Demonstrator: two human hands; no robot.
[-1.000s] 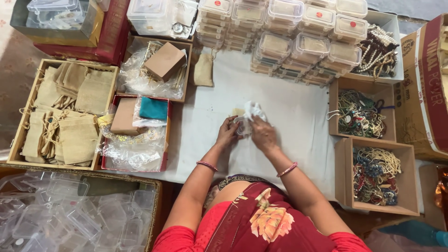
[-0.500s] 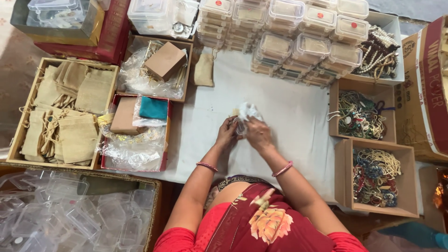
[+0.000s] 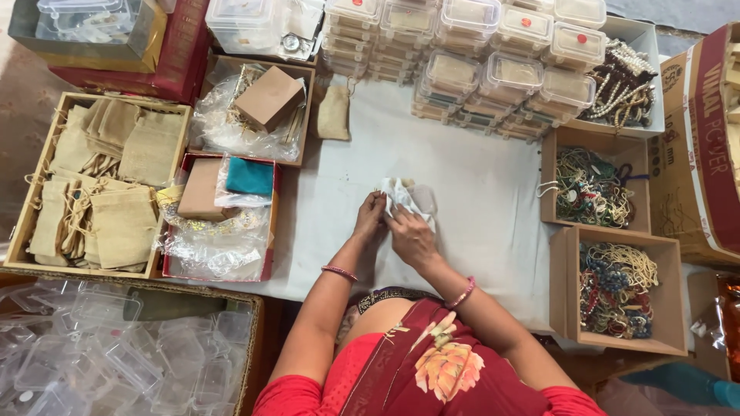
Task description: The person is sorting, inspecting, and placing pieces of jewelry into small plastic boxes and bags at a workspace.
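Both of my hands meet over the middle of a white cloth-covered table (image 3: 478,177). My left hand (image 3: 371,218) and my right hand (image 3: 412,236) together grip a small crumpled clear plastic pouch (image 3: 407,197) with something pale inside. What the pouch contains cannot be made out. A bangle sits on each wrist.
Stacks of clear lidded boxes (image 3: 470,54) line the far edge. Open cardboard boxes of beaded necklaces (image 3: 601,189) (image 3: 620,289) stand at the right. Jute pouches in a wooden tray (image 3: 100,185) and red trays with plastic bags (image 3: 223,223) lie left. Empty clear boxes (image 3: 116,354) fill a carton near left.
My hands have stayed at the table's middle, shifting slightly while working the pouch between the fingers. Nothing else has moved.
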